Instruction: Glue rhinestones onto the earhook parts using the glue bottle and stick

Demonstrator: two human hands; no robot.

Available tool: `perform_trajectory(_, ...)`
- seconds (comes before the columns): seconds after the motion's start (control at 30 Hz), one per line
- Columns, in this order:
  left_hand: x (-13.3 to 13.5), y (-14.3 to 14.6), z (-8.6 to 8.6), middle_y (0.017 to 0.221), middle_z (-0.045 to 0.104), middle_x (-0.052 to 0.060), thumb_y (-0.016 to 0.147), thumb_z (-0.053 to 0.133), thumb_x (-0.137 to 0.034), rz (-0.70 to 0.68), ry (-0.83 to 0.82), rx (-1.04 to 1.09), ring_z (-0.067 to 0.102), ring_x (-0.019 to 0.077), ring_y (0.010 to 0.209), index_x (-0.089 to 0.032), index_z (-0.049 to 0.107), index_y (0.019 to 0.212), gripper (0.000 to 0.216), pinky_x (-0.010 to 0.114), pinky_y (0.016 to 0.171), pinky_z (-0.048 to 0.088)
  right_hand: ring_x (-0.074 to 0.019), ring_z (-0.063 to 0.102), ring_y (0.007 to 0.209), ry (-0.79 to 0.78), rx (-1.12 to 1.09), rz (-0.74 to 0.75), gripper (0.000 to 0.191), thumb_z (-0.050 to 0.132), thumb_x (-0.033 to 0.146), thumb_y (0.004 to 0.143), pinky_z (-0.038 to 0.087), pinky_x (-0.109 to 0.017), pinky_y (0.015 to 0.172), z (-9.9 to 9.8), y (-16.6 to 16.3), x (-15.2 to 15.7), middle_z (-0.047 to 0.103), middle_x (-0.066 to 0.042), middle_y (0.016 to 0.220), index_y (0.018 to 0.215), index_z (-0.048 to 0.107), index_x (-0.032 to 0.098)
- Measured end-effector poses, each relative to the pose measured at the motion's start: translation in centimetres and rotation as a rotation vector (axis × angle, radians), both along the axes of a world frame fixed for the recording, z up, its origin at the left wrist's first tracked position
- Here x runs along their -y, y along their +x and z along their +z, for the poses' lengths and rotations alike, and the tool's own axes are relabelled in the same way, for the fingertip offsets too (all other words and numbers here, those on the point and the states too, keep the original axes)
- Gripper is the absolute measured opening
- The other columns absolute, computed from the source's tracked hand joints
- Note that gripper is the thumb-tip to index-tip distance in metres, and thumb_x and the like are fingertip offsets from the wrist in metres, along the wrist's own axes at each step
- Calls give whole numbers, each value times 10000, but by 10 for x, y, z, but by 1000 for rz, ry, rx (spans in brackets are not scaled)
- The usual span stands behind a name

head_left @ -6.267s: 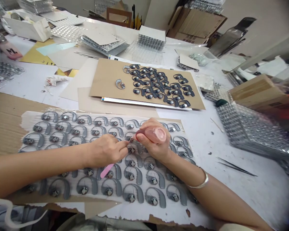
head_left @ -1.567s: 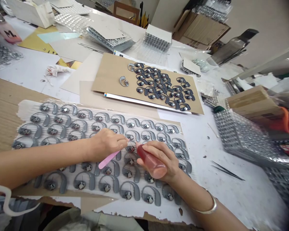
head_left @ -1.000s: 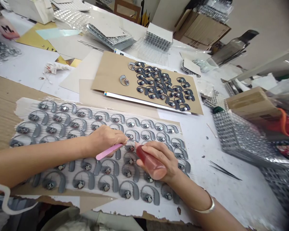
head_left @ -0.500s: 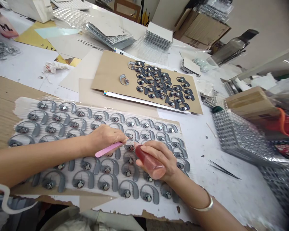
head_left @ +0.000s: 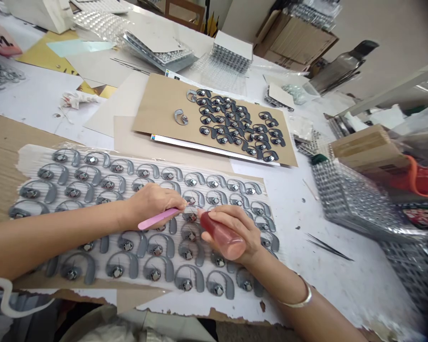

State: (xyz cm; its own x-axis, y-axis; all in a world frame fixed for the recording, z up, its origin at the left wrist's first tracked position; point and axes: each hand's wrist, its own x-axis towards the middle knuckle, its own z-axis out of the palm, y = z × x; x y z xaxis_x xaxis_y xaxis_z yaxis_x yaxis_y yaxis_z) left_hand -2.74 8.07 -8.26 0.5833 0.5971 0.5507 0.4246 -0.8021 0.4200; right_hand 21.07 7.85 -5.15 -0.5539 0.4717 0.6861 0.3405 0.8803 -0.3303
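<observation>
My left hand [head_left: 151,205] is closed around a thin pink stick [head_left: 156,219], whose tip rests by a grey hook-shaped piece [head_left: 189,216]. My right hand [head_left: 235,229] grips a small reddish squeeze bottle [head_left: 221,234], nozzle tilted toward that same piece. Both hands hover over a white corrugated sheet [head_left: 28,154] covered with several rows of grey hook-shaped pieces, each with a shiny stone. A silver bangle [head_left: 296,300] is on my right wrist.
A brown card [head_left: 157,109] behind the sheet carries several darker pieces. Black tweezers [head_left: 328,246] lie at the right. Blister trays of stones [head_left: 356,202] stand at right and back, with cardboard boxes [head_left: 369,149], papers and a crumpled tissue [head_left: 76,99] around.
Since 6.3 s ago my right hand has turned the bottle so its nozzle points down-left at the piece. In the last second both hands stay almost still; the view shifts slightly.
</observation>
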Motion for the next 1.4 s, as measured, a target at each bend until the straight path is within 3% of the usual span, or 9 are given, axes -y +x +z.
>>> perform_trajectory(0.37, -1, 1, 0, 864, 724, 20, 865, 550, -167, 14, -159, 48, 694, 118, 778, -165, 624, 881, 75, 192, 703, 532, -166, 633, 703, -1, 0, -14, 314, 625, 370, 820, 568, -296, 562, -1, 0, -1, 637, -77, 816, 1047, 575, 159)
perform_trajectory(0.8, -3, 1, 0, 845, 724, 24, 850, 583, -173, 33, -243, 126, 687, 119, 752, -162, 641, 852, 60, 189, 708, 508, -166, 631, 738, -2, -15, 26, 328, 650, 337, 809, 575, -289, 596, -3, -3, -2, 642, -97, 832, 1056, 581, 132)
perform_trajectory(1.4, -5, 2, 2, 788, 724, 9, 825, 633, -217, 125, -406, 171, 672, 111, 686, -160, 684, 811, 79, 172, 640, 465, -177, 638, 747, -30, -2, 41, 339, 652, 333, 807, 578, -304, 608, -2, -4, -4, 641, -99, 846, 1081, 576, 149)
